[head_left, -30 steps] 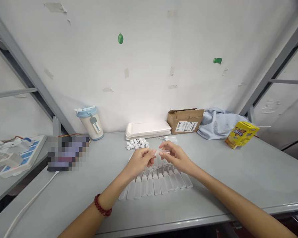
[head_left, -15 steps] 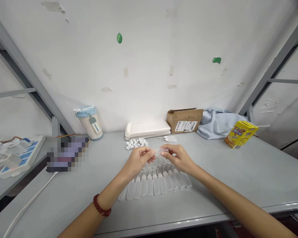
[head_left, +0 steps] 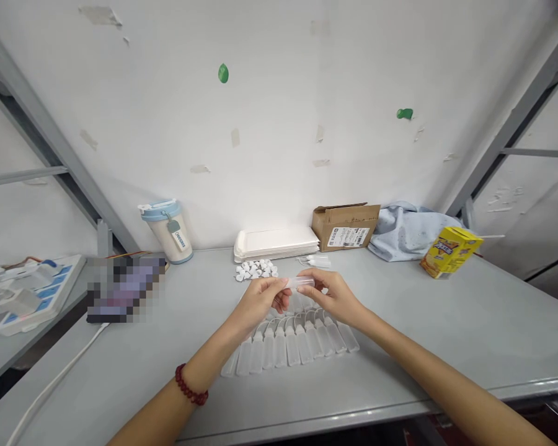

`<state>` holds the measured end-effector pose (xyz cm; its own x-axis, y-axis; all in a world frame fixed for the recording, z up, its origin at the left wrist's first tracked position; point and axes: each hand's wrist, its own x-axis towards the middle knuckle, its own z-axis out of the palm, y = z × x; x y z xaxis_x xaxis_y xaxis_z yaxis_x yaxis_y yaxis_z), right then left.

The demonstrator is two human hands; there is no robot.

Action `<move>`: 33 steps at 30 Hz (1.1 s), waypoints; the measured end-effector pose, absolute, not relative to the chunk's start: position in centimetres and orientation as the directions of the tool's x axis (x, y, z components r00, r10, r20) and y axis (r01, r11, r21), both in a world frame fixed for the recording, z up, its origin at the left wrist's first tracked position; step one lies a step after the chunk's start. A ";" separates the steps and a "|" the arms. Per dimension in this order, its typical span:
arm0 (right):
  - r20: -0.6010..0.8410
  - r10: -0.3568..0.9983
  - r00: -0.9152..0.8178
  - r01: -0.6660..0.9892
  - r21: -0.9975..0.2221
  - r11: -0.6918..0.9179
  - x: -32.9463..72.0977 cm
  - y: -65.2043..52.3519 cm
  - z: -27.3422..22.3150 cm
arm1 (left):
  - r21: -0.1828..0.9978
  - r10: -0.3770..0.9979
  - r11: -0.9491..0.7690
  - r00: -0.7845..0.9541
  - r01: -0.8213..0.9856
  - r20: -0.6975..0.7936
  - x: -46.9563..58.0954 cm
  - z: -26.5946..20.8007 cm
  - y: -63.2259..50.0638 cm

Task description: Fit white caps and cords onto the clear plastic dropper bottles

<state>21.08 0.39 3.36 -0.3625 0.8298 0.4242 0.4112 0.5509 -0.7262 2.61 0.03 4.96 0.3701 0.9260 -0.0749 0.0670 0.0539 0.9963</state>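
A small translucent plastic bottle (head_left: 301, 282) lies sideways between my two hands, above the table. My left hand (head_left: 266, 297) is closed at its left end, with thumb and fingers pinched; what sits under those fingertips is hidden. The bottle's right end is gripped by my right hand (head_left: 333, 293) between thumb and fingers. Below my hands, a row of similar translucent bottles (head_left: 292, 345) with thin curved tubes lies on the table, and more bottles lie partly hidden behind them. Just beyond my left hand is a pile of small white caps (head_left: 255, 269).
White trays (head_left: 277, 240) are stacked by the wall beside an open cardboard box (head_left: 346, 228). Two or so loose bottles (head_left: 318, 261) lie before them. A tumbler (head_left: 168, 232), blurred phone (head_left: 126, 290) and power strip (head_left: 44, 294) stand left; cloth (head_left: 407, 230) and yellow drink carton (head_left: 451, 252) right.
My left thumb has shifted slightly up and left along the bottle, and my left fingers have curled lower. The bottle lies a little more level. Both hands keep their hold.
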 end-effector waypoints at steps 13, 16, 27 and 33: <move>0.396 0.802 -0.447 0.491 -0.641 0.590 21.2 0.2 3.5 | 0.975 0.867 0.223 0.452 0.020 -0.208 1.9 4.9 0.2; 0.356 0.826 -0.436 0.458 -0.703 0.545 21.3 0.2 3.7 | 0.975 0.856 0.219 0.475 0.024 -0.204 1.8 4.9 0.3; 0.456 0.837 -0.303 0.518 -0.658 0.546 21.9 1.6 3.3 | 0.985 0.897 0.169 0.409 0.031 -0.167 2.1 4.5 0.6; 0.493 0.812 -0.313 0.713 -0.442 0.543 23.8 3.9 2.1 | 0.995 0.979 0.075 0.185 0.063 -0.085 1.7 4.8 1.3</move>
